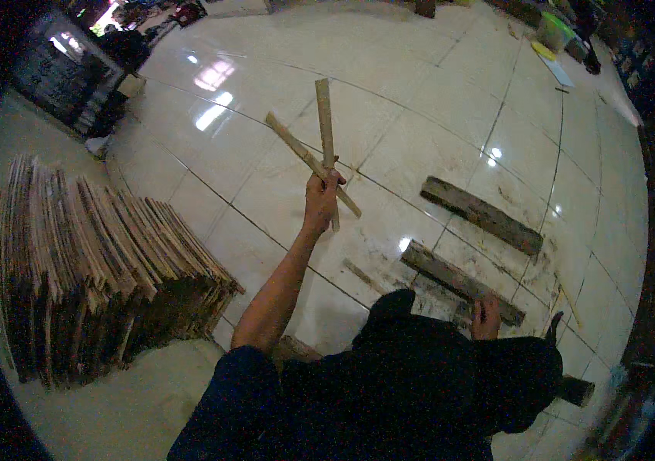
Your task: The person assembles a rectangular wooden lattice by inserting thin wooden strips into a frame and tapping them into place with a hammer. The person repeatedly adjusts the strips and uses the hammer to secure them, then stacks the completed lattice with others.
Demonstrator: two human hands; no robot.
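Note:
Held out ahead of me, my left hand [323, 201] is closed around two thin wooden strips that cross at the grip. One strip [324, 115] points nearly straight away from me. The other strip [289, 140] slants to the far left, and its short end sticks out right of the hand. Close to my body, my right hand [485, 316] rests its fingers on the near rough wooden beam [450, 278]; its palm is partly hidden. Beyond it lies a second, roughly parallel wooden beam [481, 217].
Left of me stands a large stack of thin, rough brown slats [104, 253]. A short wood strip [363, 274] and dark crumbs lie on the glossy tiled floor [389, 154]. A log end [576, 391] shows at my right. A green-lidded container [554, 32] stands at the far right.

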